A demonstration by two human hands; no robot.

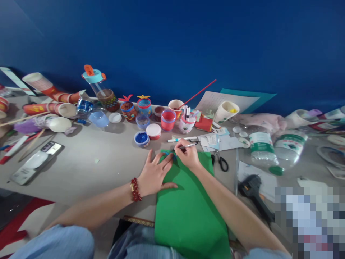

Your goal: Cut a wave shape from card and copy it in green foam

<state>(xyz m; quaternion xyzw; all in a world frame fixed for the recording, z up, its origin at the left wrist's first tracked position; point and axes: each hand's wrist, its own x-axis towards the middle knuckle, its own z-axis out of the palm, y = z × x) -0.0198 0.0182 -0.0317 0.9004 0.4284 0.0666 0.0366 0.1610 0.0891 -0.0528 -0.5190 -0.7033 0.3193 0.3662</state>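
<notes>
A large green sheet (188,208) lies on the table and hangs over its front edge. My left hand (155,174) rests flat on the sheet's left side, fingers spread, the fingertips near its far edge. Under those fingertips sits a small blue piece (172,154), mostly hidden. A slim white pen (192,145) is pinched in my right hand (187,154), its tip down by the blue piece. Just beyond the sheet lies a white marker (182,139). Black-handled scissors (223,163) stick out at the sheet's right edge.
An open pot of blue paint (141,138) and a white-lidded tub (153,131) stand beyond my left hand. Several decorated cups line the wall, with a drink bottle (104,90) behind. At right are a glue gun (254,190) and plastic bottles (262,145); a phone (37,162) lies left.
</notes>
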